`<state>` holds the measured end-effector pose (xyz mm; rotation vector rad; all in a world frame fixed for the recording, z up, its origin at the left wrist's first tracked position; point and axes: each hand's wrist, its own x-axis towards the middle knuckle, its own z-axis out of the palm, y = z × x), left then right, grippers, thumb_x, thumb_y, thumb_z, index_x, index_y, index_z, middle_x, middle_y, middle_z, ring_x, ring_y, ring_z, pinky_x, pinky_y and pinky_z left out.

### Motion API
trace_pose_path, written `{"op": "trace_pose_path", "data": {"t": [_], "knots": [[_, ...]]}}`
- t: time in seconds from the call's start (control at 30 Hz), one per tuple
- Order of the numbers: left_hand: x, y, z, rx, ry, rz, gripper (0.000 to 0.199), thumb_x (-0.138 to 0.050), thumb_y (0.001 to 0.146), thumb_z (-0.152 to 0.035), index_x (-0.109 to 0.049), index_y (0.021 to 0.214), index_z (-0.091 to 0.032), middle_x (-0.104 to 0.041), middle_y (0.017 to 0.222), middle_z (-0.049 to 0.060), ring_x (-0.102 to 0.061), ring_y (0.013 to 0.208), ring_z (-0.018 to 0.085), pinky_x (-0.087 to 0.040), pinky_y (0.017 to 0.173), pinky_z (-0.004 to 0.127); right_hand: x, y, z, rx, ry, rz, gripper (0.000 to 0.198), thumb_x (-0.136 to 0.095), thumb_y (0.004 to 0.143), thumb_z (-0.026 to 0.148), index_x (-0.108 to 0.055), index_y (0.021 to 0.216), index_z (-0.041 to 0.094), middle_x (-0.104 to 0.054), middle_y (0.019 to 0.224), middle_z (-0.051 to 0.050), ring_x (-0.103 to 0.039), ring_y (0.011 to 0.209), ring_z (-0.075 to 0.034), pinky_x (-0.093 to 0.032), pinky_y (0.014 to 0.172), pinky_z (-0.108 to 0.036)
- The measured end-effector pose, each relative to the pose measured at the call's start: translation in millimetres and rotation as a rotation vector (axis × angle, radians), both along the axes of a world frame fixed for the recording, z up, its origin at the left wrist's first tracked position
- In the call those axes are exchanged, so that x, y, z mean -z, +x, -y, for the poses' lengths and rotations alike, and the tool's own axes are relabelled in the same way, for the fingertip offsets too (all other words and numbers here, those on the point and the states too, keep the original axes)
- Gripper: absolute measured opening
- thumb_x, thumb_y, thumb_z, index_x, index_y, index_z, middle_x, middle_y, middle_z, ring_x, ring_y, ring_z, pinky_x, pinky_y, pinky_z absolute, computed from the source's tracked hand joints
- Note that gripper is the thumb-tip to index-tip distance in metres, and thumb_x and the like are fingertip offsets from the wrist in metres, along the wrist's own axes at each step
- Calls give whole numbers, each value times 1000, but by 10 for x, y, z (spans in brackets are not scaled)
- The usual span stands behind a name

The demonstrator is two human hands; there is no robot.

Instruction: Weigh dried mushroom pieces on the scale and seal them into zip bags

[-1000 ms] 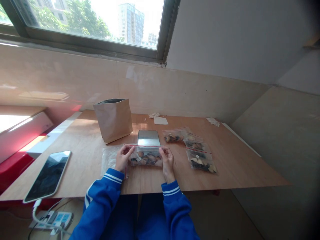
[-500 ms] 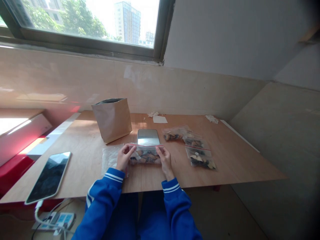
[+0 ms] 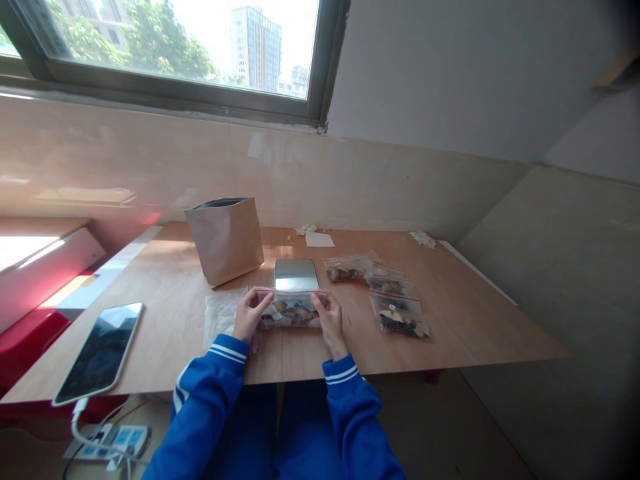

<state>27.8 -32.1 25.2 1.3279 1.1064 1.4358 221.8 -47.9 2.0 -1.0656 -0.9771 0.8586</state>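
Observation:
Between my hands is a clear zip bag (image 3: 291,313) with a red strip along its top, filled with brown and dark dried pieces and a small white packet. My left hand (image 3: 249,315) pinches its upper left corner, thumb on the near face. At the upper right corner, my right hand (image 3: 329,317) grips the same strip. Just behind the bag lies a flat scale with a shiny top (image 3: 296,273), its near edge hidden by the bag. Some empty clear plastic bags (image 3: 220,317) lie beside and partly under my left hand.
Several filled zip bags (image 3: 400,319) lie at the right. An open brown paper bag (image 3: 227,240) stands at the back left. A phone (image 3: 100,353) with a charging cable lies near the left front edge. White paper (image 3: 320,240) and crumpled tissue (image 3: 423,239) lie along the back.
Both hands keep their hold on the zip bag's top corners, almost unmoved. The whole view has shifted very slightly.

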Motion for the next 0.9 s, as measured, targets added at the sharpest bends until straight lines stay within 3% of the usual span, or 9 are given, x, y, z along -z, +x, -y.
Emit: {"op": "trace_pose_path", "data": {"t": [0.4, 0.7, 0.9], "knots": [[37, 41, -9, 112, -46, 1, 27, -71, 75, -41, -71, 88, -17, -73, 88, 4, -67, 85, 20, -52, 78, 29, -107, -101, 29, -42, -34, 19, 33, -74, 71, 43, -71, 86, 14, -75, 87, -8, -70, 82, -22, -55, 77, -35], [56, 87, 10, 73, -92, 102, 28, -76, 70, -39, -71, 85, -16, -74, 84, 5, -68, 82, 20, -53, 78, 30, -189, -161, 57, -42, -12, -13, 28, -76, 70, 42, -72, 81, 16, -75, 82, -6, -69, 78, -21, -55, 72, -32], [52, 67, 12, 89, -49, 62, 26, -74, 72, -39, -72, 84, -16, -72, 85, 5, -67, 84, 19, -52, 79, 29, -187, -138, 75, -78, 8, 20, 25, -73, 75, 41, -71, 82, 17, -73, 80, -4, -68, 79, -20, -55, 75, -32]]}}
